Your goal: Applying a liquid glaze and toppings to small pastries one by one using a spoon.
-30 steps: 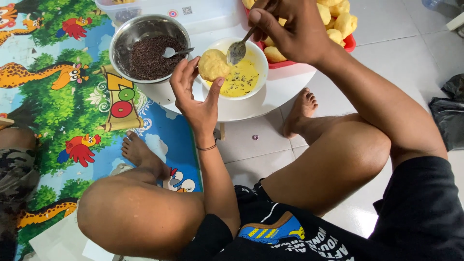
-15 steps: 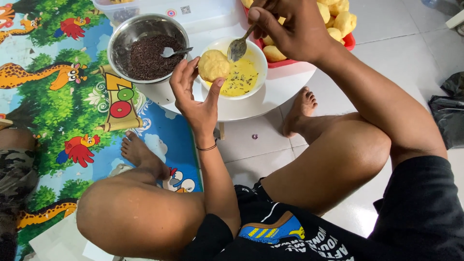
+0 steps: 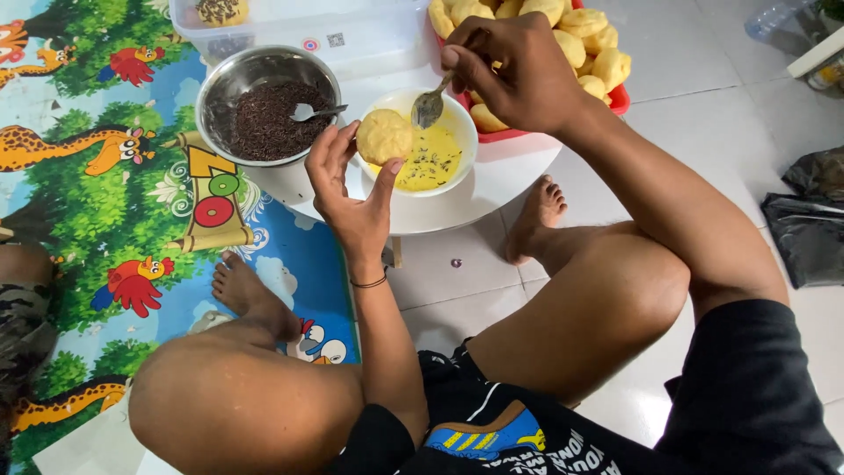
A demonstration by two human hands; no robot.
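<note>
My left hand (image 3: 350, 186) holds a round pale-yellow bun (image 3: 384, 136) by its edge over a white bowl (image 3: 464, 121) of yellow batter. My right hand (image 3: 514, 72) grips a metal spoon (image 3: 431, 105), its bowl tilted down just above the batter, beside the bun. Both bowls sit on a round white tray (image 3: 492, 189) on the floor.
A steel bowl (image 3: 220, 84) of dark chocolate sprinkles with a small spoon (image 3: 315, 112) stands left of the batter. A red basket (image 3: 615, 98) of several plain buns is behind my right hand. A clear plastic box (image 3: 352, 26) holds a sprinkled bun. Colourful animal mat (image 3: 105, 202) at left, black bag (image 3: 809, 224) at right.
The spoon has stayed over the batter bowl, shifting only slightly. The left hand keeps the bun in the same place above the bowl.
</note>
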